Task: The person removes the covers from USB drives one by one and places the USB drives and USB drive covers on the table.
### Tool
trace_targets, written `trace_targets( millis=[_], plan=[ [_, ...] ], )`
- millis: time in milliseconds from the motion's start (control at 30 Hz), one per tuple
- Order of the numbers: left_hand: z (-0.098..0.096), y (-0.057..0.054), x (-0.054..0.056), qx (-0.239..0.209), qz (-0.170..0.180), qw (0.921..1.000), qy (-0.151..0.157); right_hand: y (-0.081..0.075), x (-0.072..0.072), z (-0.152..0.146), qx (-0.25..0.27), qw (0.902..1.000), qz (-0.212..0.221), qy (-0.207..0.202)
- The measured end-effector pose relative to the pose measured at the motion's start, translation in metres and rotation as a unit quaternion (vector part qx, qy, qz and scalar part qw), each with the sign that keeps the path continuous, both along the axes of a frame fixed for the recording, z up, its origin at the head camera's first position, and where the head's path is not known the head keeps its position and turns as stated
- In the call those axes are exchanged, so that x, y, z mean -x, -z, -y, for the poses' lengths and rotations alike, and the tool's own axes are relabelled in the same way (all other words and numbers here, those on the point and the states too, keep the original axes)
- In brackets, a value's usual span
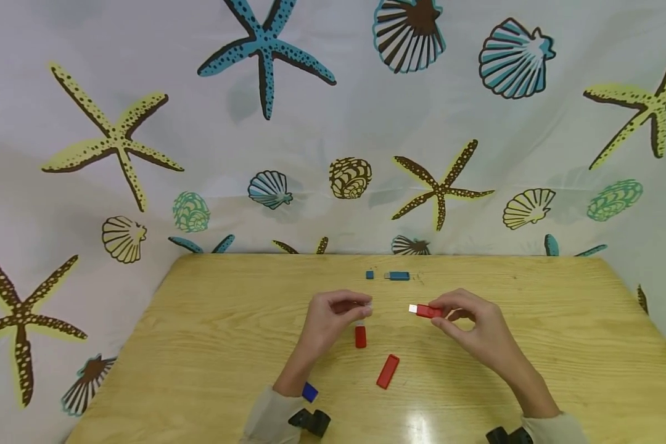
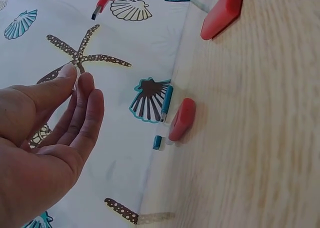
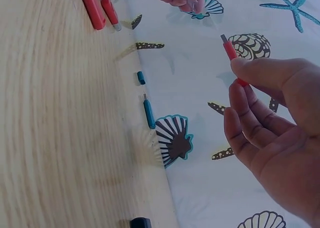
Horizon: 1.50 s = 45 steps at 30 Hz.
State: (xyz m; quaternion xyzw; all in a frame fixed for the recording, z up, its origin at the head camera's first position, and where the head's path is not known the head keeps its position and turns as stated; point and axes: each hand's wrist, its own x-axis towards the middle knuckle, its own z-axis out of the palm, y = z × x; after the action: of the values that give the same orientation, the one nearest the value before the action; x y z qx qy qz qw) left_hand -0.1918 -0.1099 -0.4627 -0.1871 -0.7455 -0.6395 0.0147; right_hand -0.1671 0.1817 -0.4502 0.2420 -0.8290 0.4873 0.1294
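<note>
In the head view my right hand (image 1: pixel 474 324) pinches a red USB stick (image 1: pixel 424 311) between thumb and fingers, its bare metal plug pointing left. Facing it across a small gap, my left hand (image 1: pixel 333 314) pinches a small see-through cap (image 1: pixel 369 306) at the fingertips. This cap is mostly covered by the fingers in the left wrist view. Just below the left fingertips lies a short red USB stick (image 1: pixel 361 337) with a pale end. A longer red piece (image 1: pixel 388 371) rests slantwise on the table, nearer to me.
Toward the back of the wooden table (image 1: pixel 560 339) lie a teal USB stick (image 1: pixel 398 276) with its plug bare and a small teal cap (image 1: pixel 369 275). A blue piece (image 1: pixel 309 392) is partly hidden by the left forearm. A shell-and-starfish cloth (image 1: pixel 311 135) hangs behind the table.
</note>
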Motion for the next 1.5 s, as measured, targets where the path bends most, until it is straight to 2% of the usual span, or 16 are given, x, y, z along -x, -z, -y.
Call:
trace_targets(
  millis=[133,267,500,733,933,1167,1500],
  plan=[
    [-0.002,0.001,0.002,0.007,0.001,1.0000,0.002,0.001,0.003,0.001,0.003,0.9999,-0.014,-0.005],
    [-0.002,0.002,0.004,0.014,0.003,0.9999,-0.003,0.003,0.006,0.003,0.004,0.9999,-0.010,-0.003],
    [-0.003,0.001,0.009,0.039,0.025,0.9978,-0.047,0.010,0.016,0.004,-0.010,0.9999,-0.011,0.002],
    [-0.002,0.001,0.017,0.039,0.035,0.9963,-0.067,0.014,0.028,0.005,-0.016,0.9998,-0.006,0.004],
    [0.000,0.003,0.025,0.051,0.019,0.9964,-0.065,0.019,0.037,0.007,-0.017,0.9997,0.016,0.007],
    [-0.001,0.004,0.031,0.060,0.042,0.9950,-0.068,0.024,0.047,0.011,-0.024,0.9990,0.034,0.015],
    [-0.005,0.005,0.040,0.115,0.028,0.9902,-0.074,0.025,0.058,0.015,-0.029,0.9980,0.053,0.018]
  ],
)
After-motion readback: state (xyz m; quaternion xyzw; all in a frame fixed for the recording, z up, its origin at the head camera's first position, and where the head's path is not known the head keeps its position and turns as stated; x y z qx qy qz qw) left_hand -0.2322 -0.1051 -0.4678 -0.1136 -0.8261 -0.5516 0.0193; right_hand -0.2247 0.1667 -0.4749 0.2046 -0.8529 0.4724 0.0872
